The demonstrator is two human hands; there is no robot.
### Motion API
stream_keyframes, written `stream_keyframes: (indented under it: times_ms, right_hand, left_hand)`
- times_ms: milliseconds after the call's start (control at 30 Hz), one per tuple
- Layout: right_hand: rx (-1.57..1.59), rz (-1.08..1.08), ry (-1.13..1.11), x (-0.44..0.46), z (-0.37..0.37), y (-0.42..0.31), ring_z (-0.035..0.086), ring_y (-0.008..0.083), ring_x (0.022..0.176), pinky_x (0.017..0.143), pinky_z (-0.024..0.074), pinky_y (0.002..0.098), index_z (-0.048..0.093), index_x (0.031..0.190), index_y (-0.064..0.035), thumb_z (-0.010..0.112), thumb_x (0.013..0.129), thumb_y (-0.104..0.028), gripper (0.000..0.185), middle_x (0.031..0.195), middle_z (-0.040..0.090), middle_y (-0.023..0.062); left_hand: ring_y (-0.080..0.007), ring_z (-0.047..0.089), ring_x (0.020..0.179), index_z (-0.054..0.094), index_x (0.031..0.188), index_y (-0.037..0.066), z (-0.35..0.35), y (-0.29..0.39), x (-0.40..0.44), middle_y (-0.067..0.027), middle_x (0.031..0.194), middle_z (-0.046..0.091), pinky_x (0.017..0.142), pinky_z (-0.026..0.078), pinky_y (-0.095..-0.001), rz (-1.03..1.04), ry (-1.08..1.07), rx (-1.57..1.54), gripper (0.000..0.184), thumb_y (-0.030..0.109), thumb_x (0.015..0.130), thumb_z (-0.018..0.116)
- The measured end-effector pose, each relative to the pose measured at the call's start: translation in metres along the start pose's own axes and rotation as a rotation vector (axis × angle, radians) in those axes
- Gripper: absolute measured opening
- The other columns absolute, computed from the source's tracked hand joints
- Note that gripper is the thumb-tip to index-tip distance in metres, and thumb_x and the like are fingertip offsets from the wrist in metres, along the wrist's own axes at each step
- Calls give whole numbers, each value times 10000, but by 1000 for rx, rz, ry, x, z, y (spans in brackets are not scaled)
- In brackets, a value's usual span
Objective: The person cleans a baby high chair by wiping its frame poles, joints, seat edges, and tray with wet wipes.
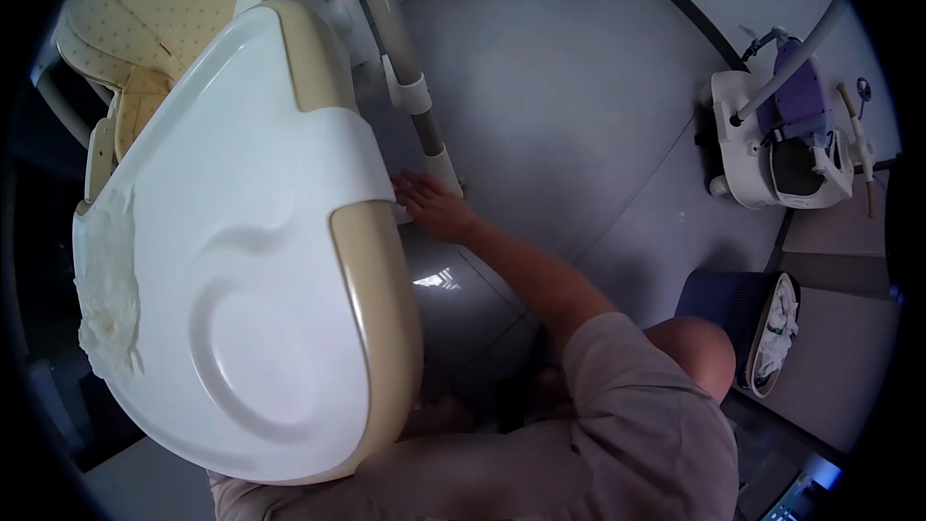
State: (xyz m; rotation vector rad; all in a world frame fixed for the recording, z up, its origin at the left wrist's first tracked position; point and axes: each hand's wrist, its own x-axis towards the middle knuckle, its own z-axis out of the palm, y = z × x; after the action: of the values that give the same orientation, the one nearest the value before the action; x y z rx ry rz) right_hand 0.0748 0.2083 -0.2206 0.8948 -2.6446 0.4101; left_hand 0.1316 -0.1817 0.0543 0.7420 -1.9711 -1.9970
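Note:
A white high chair tray [260, 232] with beige side panels fills the left half of the head view. My right hand [434, 207] reaches alongside the tray's right edge, close to the lower end of a chair leg [410, 87]. Its fingers are stretched out and slightly apart, with nothing seen in them; whether the fingertips touch the tray's underside cannot be made out. A crumpled white wipe or tissue [108, 289] lies along the tray's left edge. My left hand is out of sight.
The high chair's cream padded seat [159, 5] is at the upper left. A dark blue waste bin [723, 314] holding white crumpled waste stands to the right. Farther back on the grey floor [559, 87] is a white and purple child's ride-on [748, 174].

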Motion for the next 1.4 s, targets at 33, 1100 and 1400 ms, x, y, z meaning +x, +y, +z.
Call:
stream_keyframes:
  times_ms: [33, 1100, 1400]
  right_hand:
    - [55, 12, 40, 2, 2, -2, 367, 257, 1394, 1174, 246, 416, 545, 1240, -62, 569, 857, -139, 391, 1457, 444, 110]
    - [462, -26, 744, 108, -123, 58, 479, 371, 1211, 924, 505, 402, 671, 901, -44, 797, 694, -72, 245, 1232, 536, 106]
    - [584, 214, 984, 189, -151, 33, 555, 416, 1055, 865, 512, 427, 448, 1152, -58, 772, 737, -91, 527, 1379, 308, 240]
  left_hand:
    - [-248, 628, 996, 486, 1270, -19, 3, 10, -18, -142, 1145, 616, 875, 510, -342, -11, 16, -5, 473, 291, 920, 563]
    - [-274, 634, 1071, 467, 1331, -20, 7, 91, -134, -163, 1240, 603, 900, 531, -383, -116, 370, 19, 580, 362, 902, 549]
    - [-271, 663, 998, 500, 1295, -21, -52, 81, -104, -172, 1189, 631, 860, 552, -377, -102, 280, 12, 568, 368, 884, 557]
